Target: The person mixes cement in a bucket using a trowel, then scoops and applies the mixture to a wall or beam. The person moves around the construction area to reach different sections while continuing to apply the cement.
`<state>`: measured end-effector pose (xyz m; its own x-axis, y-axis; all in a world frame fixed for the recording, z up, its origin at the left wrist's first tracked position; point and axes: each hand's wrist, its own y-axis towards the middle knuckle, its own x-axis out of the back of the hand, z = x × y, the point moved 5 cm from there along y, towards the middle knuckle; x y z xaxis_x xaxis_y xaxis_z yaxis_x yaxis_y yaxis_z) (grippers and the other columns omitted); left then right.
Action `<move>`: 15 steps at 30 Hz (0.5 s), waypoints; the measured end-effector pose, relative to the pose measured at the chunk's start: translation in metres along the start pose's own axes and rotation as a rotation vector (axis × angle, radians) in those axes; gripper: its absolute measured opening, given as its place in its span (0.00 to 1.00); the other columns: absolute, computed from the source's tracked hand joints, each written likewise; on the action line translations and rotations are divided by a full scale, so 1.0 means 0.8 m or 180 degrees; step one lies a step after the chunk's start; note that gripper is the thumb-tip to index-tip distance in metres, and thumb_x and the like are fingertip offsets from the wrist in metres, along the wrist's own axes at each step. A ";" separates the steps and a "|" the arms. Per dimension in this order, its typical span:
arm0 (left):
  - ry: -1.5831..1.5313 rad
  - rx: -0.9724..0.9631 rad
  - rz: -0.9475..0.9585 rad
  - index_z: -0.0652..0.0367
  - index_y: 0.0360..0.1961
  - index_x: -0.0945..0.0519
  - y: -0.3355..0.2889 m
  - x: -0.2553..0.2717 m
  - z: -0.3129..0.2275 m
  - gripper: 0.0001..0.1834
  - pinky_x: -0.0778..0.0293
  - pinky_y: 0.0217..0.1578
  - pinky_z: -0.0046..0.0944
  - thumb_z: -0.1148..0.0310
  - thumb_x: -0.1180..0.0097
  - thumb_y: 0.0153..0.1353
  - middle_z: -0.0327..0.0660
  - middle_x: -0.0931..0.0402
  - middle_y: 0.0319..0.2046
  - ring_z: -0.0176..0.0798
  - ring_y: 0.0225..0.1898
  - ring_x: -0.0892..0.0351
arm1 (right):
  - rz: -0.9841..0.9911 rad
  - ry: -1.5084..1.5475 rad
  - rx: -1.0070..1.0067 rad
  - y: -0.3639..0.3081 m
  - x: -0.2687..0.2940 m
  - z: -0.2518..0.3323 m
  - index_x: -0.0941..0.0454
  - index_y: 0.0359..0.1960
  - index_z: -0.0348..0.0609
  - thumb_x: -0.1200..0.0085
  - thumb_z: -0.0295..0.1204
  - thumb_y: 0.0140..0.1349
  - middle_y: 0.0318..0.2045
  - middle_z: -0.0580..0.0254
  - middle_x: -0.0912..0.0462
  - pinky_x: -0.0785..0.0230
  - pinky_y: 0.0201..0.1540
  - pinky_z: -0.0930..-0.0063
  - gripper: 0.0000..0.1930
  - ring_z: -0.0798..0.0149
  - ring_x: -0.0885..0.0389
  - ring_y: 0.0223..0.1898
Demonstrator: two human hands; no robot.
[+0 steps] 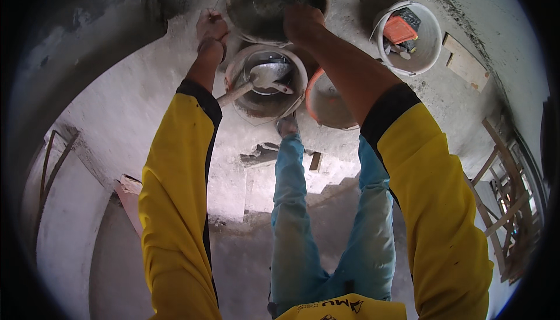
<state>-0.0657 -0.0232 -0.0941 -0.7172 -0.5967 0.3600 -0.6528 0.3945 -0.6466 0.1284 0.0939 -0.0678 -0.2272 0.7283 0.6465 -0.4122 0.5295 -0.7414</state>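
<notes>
A large dark bucket (229,6) with murky grey contents stands at the top of the view. My left hand (212,26) is closed at its left side, on the thin wire handle that rises past the rim. Over the bucket's right part reaches my right hand (302,23), its fingers curled round something dark that I cannot make out. Just below stands a second bucket (301,75), and a metal scoop (267,75) with a wooden handle lies across its top. Beside that is an orange-rimmed bucket (329,104), partly hidden by my right forearm.
A white bucket (431,43) at the upper right holds an orange block-shaped thing (400,30) and other items. A flat board (465,63) lies beside it. Wooden framework (507,209) stands at the far right. Broken debris (262,154) lies near my feet, by a step edge.
</notes>
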 end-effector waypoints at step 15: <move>-0.0208 0.0017 0.0638 0.55 0.42 0.38 0.019 -0.023 0.063 0.14 0.22 0.35 0.44 0.74 0.45 0.61 0.42 0.29 0.36 0.41 0.36 0.22 | 0.0387 -0.0874 -0.0120 -0.011 -0.005 0.003 0.15 0.44 0.45 0.39 0.30 0.56 0.44 0.56 0.15 0.19 0.41 0.55 0.13 0.54 0.15 0.46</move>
<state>-0.0499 -0.0414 -0.1443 -0.8151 -0.5508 0.1796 -0.4973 0.5062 -0.7046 0.1307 0.0853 -0.0629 -0.5052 0.6452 0.5732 -0.3355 0.4651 -0.8192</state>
